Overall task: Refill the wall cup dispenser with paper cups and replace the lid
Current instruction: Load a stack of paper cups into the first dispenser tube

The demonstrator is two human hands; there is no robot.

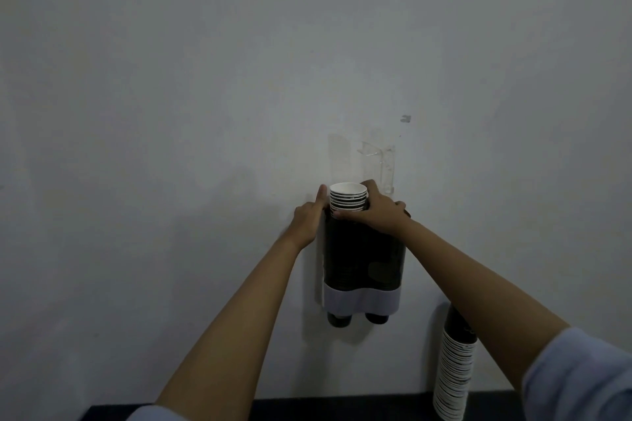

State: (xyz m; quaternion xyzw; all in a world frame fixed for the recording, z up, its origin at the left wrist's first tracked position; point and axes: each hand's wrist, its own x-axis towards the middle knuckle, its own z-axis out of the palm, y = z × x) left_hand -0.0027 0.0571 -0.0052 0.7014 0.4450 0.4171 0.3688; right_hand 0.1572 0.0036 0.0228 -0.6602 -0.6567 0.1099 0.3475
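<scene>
One two-tube wall cup dispenser (364,260), right hand (379,210) closed around protruding cup stack (348,197), left hand (309,219) flat alongside.

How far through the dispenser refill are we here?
Done: lid is off, no lid in view; cups poke out of both bottom outlets. In hand: right hand grips a cup stack protruding from the left tube of the dispenser; left hand steadies its side. Left: seat the stack, maybe add from the spare stack, refit lid.
</scene>
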